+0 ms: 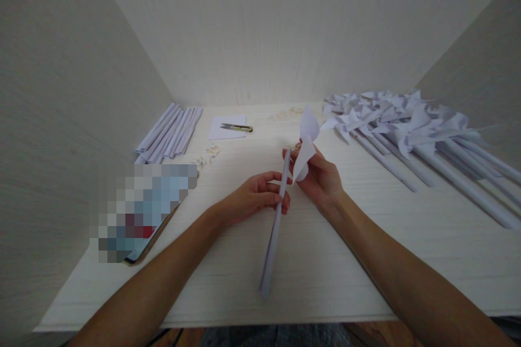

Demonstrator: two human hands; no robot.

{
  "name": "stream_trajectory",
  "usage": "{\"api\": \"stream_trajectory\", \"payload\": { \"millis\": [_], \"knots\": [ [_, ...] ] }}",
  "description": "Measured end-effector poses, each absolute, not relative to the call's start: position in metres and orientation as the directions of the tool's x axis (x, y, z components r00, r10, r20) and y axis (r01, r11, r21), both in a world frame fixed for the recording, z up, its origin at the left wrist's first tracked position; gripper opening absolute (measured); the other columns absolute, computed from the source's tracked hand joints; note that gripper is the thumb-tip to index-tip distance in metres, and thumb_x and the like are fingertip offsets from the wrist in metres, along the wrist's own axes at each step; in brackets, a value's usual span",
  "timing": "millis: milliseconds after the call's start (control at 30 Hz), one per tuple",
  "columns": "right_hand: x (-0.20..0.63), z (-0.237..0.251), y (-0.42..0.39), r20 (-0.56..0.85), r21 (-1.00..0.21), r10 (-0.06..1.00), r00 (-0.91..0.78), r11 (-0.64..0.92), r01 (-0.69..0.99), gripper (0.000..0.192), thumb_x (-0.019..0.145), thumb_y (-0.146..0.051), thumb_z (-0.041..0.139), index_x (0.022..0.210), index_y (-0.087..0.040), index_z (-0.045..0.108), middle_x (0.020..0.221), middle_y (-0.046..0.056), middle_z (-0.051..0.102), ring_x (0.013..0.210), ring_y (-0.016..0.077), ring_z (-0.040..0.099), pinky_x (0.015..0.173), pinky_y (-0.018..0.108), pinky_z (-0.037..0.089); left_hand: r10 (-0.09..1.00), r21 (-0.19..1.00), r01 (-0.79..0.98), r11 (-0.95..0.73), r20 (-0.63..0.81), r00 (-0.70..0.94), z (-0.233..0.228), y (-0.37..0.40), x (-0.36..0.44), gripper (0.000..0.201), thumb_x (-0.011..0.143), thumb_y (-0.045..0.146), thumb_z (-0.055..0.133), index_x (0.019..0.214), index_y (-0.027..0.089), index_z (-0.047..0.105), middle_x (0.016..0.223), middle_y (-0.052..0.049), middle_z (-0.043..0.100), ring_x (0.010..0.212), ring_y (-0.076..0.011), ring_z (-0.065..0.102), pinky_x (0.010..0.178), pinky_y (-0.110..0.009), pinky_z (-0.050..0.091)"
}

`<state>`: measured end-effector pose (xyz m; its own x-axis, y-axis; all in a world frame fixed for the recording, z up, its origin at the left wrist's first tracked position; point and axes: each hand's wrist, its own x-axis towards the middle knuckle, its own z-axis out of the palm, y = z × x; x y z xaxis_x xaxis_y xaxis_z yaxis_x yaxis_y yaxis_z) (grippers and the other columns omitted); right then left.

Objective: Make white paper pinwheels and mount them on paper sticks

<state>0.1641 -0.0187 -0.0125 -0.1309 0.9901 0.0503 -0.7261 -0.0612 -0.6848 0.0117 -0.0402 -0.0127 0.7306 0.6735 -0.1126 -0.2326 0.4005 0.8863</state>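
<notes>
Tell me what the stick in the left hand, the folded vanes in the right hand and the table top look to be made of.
Stick: apparently tightly rolled white paper, matte; it matches the paper rolls stacked at the left.
Folded vanes: thin white paper, matte, with sharp creases and curled points.
Table top: pale wood-look board, probably laminate; fine straight grain lines, smooth low sheen.
The left hand grips the stick; the right hand holds the vanes.

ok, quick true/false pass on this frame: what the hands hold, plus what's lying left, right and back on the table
1. The left hand grips a rolled paper stick. True.
2. The right hand holds a folded white paper pinwheel head at the stick's top. True.
3. Finished pinwheels are piled on the left. False: they lie on the right; plain paper sticks lie on the left.
4. The thread snips are in the right hand. False: they rest on a white sheet at the back of the table.
</notes>
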Motion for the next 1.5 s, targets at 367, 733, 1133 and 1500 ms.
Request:
{"api": "stream_trajectory", "payload": {
  "millis": [367,733,1133,1500],
  "knots": [
    [0.1616,-0.0132,-0.0188,0.063,-0.669,0.988,-0.144,-0.066,-0.741,0.02,0.056,-0.016,0.065,0.072,-0.023,0.056,0.067,-0.006,0.063,0.068,0.0132,0.061,0.076,0.029,0.05,0.754,0.9,-0.247,0.359,-0.124,0.646,-0.0149,-0.0396,0.0143,0.02,0.073,0.031,0.059,0.082,0.014,0.053,0.049,0.003,0.054,0.043,-0.0061,0.047,0.045,-0.019,0.032],
    [0.1639,-0.0125,-0.0159,0.03,-0.66,0.994,-0.106,-0.059,-0.749,0.013,0.06,-0.014,0.064,0.069,-0.022,0.057,0.065,-0.007,0.063,0.061,0.0088,0.06,0.078,0.024,0.05,0.752,0.886,-0.215,0.41,-0.196,0.629,-0.0108,-0.0397,0.013,0.023,0.069,0.032,0.062,0.08,0.013,0.057,0.056,0.0,0.058,0.045,-0.0074,0.053,0.039,-0.017,0.029],
    [0.1671,-0.0181,-0.0134,0.016,-0.656,0.996,-0.093,-0.06,-0.752,0.014,0.063,-0.015,0.065,0.073,-0.022,0.059,0.068,-0.007,0.064,0.066,0.0095,0.062,0.085,0.027,0.048,0.746,0.873,-0.219,0.435,-0.214,0.63,-0.0089,-0.0399,0.0118,0.026,0.07,0.026,0.06,0.092,0.012,0.062,0.061,-0.002,0.06,0.05,-0.0086,0.056,0.04,-0.018,0.028],
    [0.1695,-0.0213,-0.0118,0.027,-0.668,0.993,-0.118,-0.07,-0.741,0.015,0.064,-0.018,0.067,0.074,-0.023,0.058,0.067,-0.008,0.062,0.066,0.0082,0.061,0.085,0.026,0.048,0.775,0.883,-0.252,0.395,-0.173,0.608,-0.0108,-0.0382,0.0116,0.042,0.071,0.022,0.059,0.111,0.014,0.053,0.068,-0.002,0.062,0.052,-0.0093,0.057,0.041,-0.019,0.027]
  ]
}}
